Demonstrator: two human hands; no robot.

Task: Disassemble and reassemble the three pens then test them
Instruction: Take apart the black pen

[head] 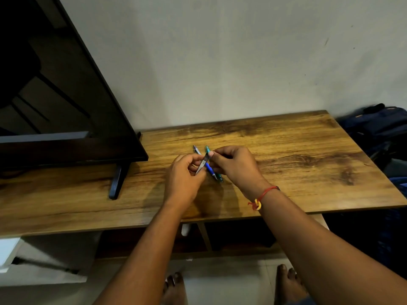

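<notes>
Left hand (182, 175) and right hand (235, 164) pinch opposite ends of the dark pen (203, 163), held over the blue pen (210, 169) and green pen (207, 149) lying on the worktop (286, 172). Risk: pulled apart midair, a spring or refill could drop and roll off.

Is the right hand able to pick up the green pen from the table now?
Likely not at once: the right hand pinches the grey pen. The green pen lies close below it, nothing else between.

Head cam, downward, near table (286, 183)
</notes>
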